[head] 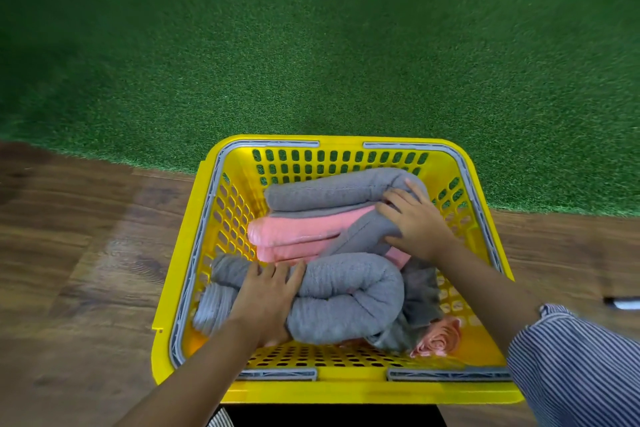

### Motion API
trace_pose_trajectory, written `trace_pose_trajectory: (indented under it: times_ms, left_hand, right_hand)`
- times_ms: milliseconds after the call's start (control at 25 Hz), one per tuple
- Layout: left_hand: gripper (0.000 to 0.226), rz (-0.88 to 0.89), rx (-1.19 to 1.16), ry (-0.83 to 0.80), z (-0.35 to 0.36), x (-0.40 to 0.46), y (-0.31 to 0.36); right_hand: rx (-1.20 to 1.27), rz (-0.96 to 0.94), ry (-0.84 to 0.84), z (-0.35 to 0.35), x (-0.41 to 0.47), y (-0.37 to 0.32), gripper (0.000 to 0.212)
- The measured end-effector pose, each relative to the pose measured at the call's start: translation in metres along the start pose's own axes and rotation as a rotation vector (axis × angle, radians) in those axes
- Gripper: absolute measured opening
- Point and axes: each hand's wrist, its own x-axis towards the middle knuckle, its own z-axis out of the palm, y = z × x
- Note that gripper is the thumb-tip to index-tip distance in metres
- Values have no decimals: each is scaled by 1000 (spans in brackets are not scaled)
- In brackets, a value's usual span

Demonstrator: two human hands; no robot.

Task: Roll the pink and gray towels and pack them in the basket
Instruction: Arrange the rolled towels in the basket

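Gray and pink towels [304,236] are sitting rolled in the yellow basket [346,388] at lower centre, where the left hand [266,302] is pressing flat and the right hand [415,222] is gripping a gray roll, best tucked down snugly.

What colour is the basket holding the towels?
Bright yellow, with grey handles along its rim, seen in the head view: basket.

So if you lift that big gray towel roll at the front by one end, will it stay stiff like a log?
Probably not. The gray towel roll already bends into a curve inside the yellow basket, so it looks soft and would likely droop. It might also loosen, since its layers show at the left end. The left hand lies across it, perhaps keeping it rolled.
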Motion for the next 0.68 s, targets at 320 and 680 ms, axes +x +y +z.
trace_pose_trajectory:
  times_ms: [320,680]
  left_hand:
    - [105,-24,-16,-13,1,-1,1]
    - [107,-22,2,-3,1,-1,1]
  right_hand:
    - [497,187,-202,-16,-74,-13,34]
    - [462,110,-999,-3,-85,-44,107]
